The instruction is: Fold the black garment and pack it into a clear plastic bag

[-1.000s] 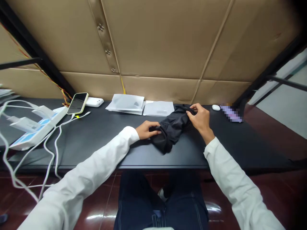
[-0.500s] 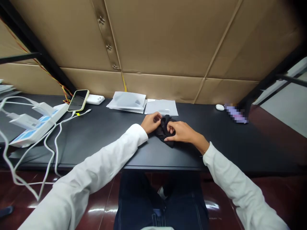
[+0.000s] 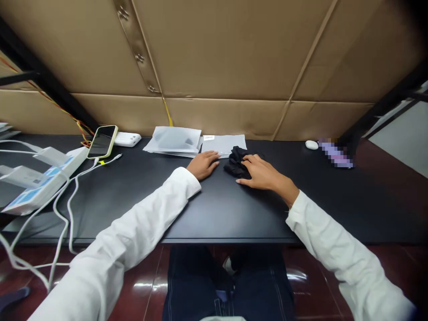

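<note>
A small bunched-up black cloth (image 3: 236, 160) lies on the black table (image 3: 214, 209) near its far edge. My right hand (image 3: 261, 174) lies flat on the cloth's right side, fingers spread over it. My left hand (image 3: 203, 163) rests palm down on the table just left of the cloth, its fingertips by the edge of a clear plastic bag (image 3: 223, 143). A second stack of clear plastic bags (image 3: 174, 140) sits to the left of that one.
A phone (image 3: 102, 141) and a white power bank (image 3: 126, 139) lie at the back left. White chargers, boxes (image 3: 36, 178) and cables (image 3: 67, 200) crowd the left end. A white mouse (image 3: 311, 144) sits at the back right. Cardboard panels (image 3: 214, 58) wall off the back.
The stretched-out black cloth was gathered into a small bundle and shifted toward the bags. My left hand let go and now lies flat beside it; my right hand presses on it.
</note>
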